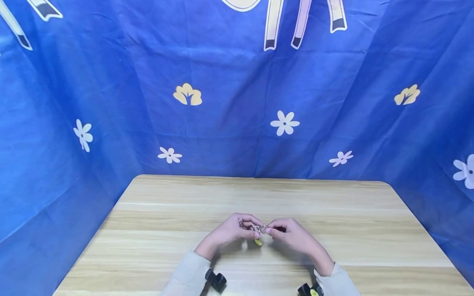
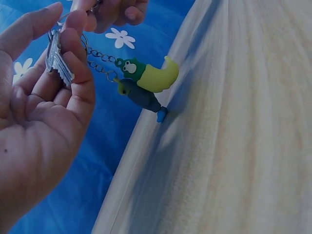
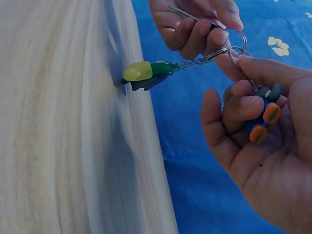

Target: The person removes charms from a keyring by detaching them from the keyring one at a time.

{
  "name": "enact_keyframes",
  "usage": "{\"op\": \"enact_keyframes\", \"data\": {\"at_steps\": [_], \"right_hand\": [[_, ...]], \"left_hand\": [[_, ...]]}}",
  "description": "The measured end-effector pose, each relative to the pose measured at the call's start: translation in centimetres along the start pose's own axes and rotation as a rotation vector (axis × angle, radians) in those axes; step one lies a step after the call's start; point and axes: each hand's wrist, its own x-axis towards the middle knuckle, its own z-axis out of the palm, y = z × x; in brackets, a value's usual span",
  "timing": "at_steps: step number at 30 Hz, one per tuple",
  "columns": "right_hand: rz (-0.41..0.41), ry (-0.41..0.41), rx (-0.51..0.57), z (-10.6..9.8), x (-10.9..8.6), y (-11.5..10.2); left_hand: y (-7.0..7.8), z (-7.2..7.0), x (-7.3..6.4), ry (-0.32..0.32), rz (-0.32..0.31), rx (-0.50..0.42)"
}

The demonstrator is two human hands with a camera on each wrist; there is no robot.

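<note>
Above the table, my left hand point(image 1: 235, 230) pinches a metal key ring point(image 3: 242, 38) between thumb and fingers. A silver key point(image 2: 61, 66) hangs against its curled fingers in the left wrist view. On short chains from the rings dangle a green-and-yellow charm point(image 2: 158, 78) and a dark blue-grey charm point(image 2: 142, 97). My right hand point(image 1: 294, 236) pinches a second ring point(image 3: 233, 57), which appears to touch or link with the first. From that ring a small blue figure charm with orange feet point(image 3: 265, 114) hangs by its chain against the right fingers.
A light wood-grain table point(image 1: 166, 197) lies beneath both hands. Blue cloth with flowers point(image 1: 229, 135) surrounds its back and sides. Black wrist cameras point(image 1: 216, 280) are strapped at both sleeves.
</note>
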Motion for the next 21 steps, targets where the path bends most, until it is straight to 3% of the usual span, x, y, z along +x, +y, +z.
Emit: {"op": "enact_keyframes", "data": {"at_steps": [8, 15, 21], "right_hand": [[-0.003, -0.001, -0.007, 0.14, 0.14, -0.05], [-0.024, -0.017, -0.043, -0.01, 0.14, 0.20], [-0.073, -0.076, -0.036, -0.21, 0.13, 0.33]], "left_hand": [[-0.19, -0.31, -0.26, -0.028, -0.003, -0.036], [-0.12, -0.36, -0.21, -0.033, -0.007, 0.005], [0.05, -0.50, -0.05, -0.025, 0.005, 0.060]]}}
